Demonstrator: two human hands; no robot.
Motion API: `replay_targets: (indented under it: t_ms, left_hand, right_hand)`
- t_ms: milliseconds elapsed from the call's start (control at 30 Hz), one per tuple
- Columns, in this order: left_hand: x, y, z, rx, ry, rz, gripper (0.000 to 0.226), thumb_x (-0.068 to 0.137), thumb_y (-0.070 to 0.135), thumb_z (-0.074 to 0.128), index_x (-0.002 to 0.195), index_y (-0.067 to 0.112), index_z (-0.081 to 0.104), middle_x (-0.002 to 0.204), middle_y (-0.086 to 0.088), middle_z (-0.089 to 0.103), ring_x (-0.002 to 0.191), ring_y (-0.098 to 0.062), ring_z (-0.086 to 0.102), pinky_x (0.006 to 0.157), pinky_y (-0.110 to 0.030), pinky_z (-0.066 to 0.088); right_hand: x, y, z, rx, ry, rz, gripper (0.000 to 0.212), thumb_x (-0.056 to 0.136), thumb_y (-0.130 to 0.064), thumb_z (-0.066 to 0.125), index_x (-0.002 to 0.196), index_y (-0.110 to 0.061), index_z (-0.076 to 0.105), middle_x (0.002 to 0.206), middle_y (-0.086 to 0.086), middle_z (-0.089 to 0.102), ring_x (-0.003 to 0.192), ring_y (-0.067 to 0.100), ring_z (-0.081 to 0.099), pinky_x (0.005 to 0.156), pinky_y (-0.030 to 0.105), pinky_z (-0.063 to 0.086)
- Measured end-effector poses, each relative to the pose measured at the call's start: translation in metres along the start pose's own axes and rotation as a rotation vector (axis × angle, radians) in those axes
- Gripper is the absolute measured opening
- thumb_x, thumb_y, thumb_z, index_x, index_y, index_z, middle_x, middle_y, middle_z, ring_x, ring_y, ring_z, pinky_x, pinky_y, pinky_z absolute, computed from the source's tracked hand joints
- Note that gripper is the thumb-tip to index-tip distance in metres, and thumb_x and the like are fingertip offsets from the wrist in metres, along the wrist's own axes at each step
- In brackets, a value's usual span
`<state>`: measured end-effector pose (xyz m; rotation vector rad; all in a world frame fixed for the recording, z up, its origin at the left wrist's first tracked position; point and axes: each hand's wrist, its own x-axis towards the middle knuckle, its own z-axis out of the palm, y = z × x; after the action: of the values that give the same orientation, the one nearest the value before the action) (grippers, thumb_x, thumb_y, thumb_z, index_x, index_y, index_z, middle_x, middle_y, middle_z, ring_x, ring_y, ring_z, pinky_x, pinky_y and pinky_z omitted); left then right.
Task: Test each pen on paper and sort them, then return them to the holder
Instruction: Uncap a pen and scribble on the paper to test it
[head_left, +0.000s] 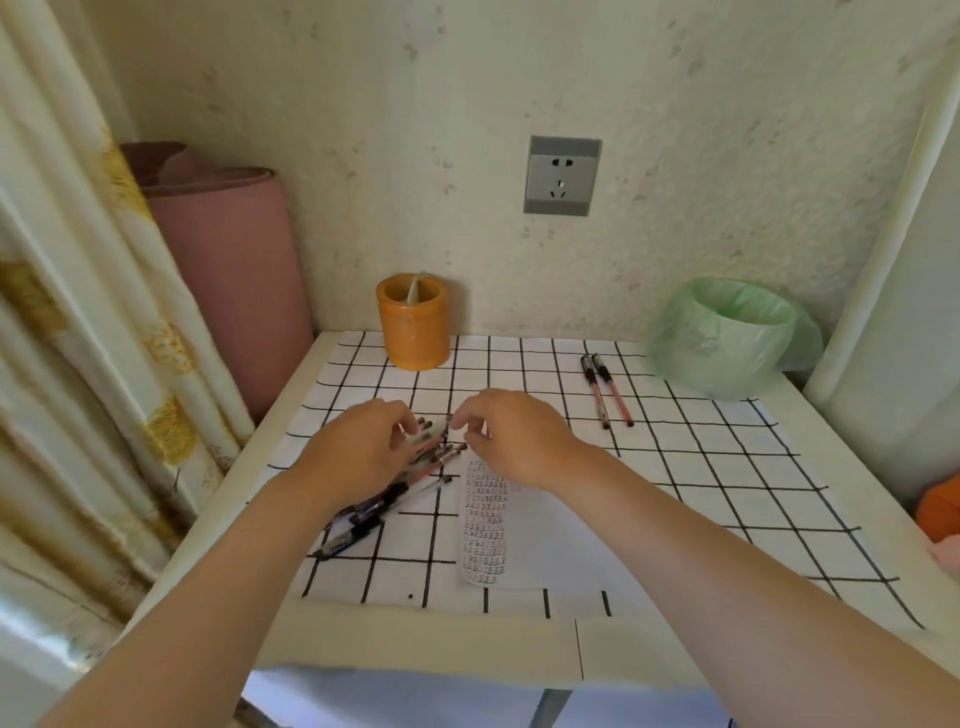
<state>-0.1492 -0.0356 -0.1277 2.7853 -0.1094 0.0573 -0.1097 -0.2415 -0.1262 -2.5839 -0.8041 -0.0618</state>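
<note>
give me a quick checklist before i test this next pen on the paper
1. Pen held: the left hand grips one pen and the right hand pinches its end: ok.
2. Cap off: too blurred, cannot tell.
3. Paper lies just below the right hand, with bare space beside the column of marks: ok.
4. Pile of pens lies under the left hand, beside the paper, not on it: ok.
5. Two pens set aside at the right lie well apart from the pile: ok.
6. Holder stands upright at the back: ok.
</note>
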Motion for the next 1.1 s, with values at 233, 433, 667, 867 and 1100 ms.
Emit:
replay_targets:
  t_ms: [233,433,667,867,1100]
  left_hand:
    - [-0.027,-0.027,-0.011,0.005,-0.061,0.000,0.023,0.081,0.043,0.076,0.098,0.033,0.064,0.095,0.014,0.053,0.091,-0.006,0.053,0.080,-0.027,0.048]
    - [-0.033,-0.026,-0.011,0.007,-0.138,0.034,0.021,0.075,0.041,0.080,0.089,0.035,0.065,0.093,0.013,0.057,0.086,-0.009,0.057,0.073,-0.028,0.050]
    - [-0.028,-0.025,-0.013,0.021,-0.169,0.022,0.021,0.077,0.039,0.078,0.093,0.032,0.066,0.091,0.012,0.059,0.082,-0.009,0.057,0.068,-0.025,0.047]
    - [-0.022,-0.019,-0.013,0.019,-0.111,0.030,0.019,0.082,0.043,0.072,0.093,0.033,0.060,0.089,0.012,0.057,0.080,-0.010,0.055,0.067,-0.028,0.046]
    - [-0.017,0.006,-0.013,-0.048,-0.024,0.062,0.012,0.097,0.042,0.056,0.098,0.032,0.063,0.079,0.011,0.061,0.071,-0.009,0.054,0.057,-0.027,0.037]
  right_hand:
    - [0.008,-0.021,0.021,-0.143,-0.079,-0.183,0.017,0.089,-0.023,0.064,0.103,-0.027,0.072,0.101,-0.004,0.066,0.095,0.019,0.059,0.077,0.035,0.049]
    - [0.013,-0.028,0.027,-0.288,-0.052,-0.310,0.015,0.089,-0.028,0.065,0.101,-0.028,0.073,0.096,-0.004,0.066,0.094,0.020,0.057,0.078,0.033,0.042]
    - [0.018,-0.030,0.032,-0.352,-0.044,-0.335,0.016,0.092,-0.031,0.063,0.103,-0.022,0.071,0.105,0.000,0.060,0.104,0.022,0.052,0.087,0.035,0.036]
    - [0.018,-0.015,0.014,-0.296,0.009,-0.292,0.011,0.095,-0.029,0.060,0.104,-0.023,0.064,0.102,-0.005,0.062,0.096,0.017,0.055,0.087,0.031,0.037]
    - [-0.011,0.000,-0.011,-0.173,0.004,-0.142,0.023,0.095,-0.012,0.051,0.116,-0.021,0.058,0.098,-0.003,0.062,0.088,0.017,0.056,0.077,0.035,0.048]
